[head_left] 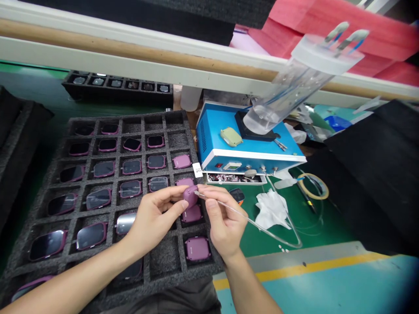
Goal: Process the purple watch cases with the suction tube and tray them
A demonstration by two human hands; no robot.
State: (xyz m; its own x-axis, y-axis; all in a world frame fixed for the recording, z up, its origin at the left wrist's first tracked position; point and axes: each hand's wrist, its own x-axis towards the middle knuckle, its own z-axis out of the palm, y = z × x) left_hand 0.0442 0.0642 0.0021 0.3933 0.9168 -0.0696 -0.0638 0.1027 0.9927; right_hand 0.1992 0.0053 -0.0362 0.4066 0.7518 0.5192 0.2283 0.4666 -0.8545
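Observation:
My left hand [160, 213] pinches a purple smartwatch case [190, 197] above the right side of a black foam tray [165, 257]. In my right hand [225, 218] is a thin metal-tipped probe [204, 196] on a clear tube [271, 235], its tip at the watch case's edge; whether it touches I cannot tell. Many tray compartments hold purple watches with dark screens [91, 235]. Along the right column lie purple cases with no screen showing, one of them a nearby case [197, 248]. The tube runs back to a blue bench machine [209, 131].
On the machine stand a clear cylinder [278, 100] and a pale green watch case [231, 136]. Under it is a drawer of small parts [225, 178]. To the right lie crumpled white tissue [271, 209] and a tape roll [312, 186]. A shelf edge [131, 48] crosses above.

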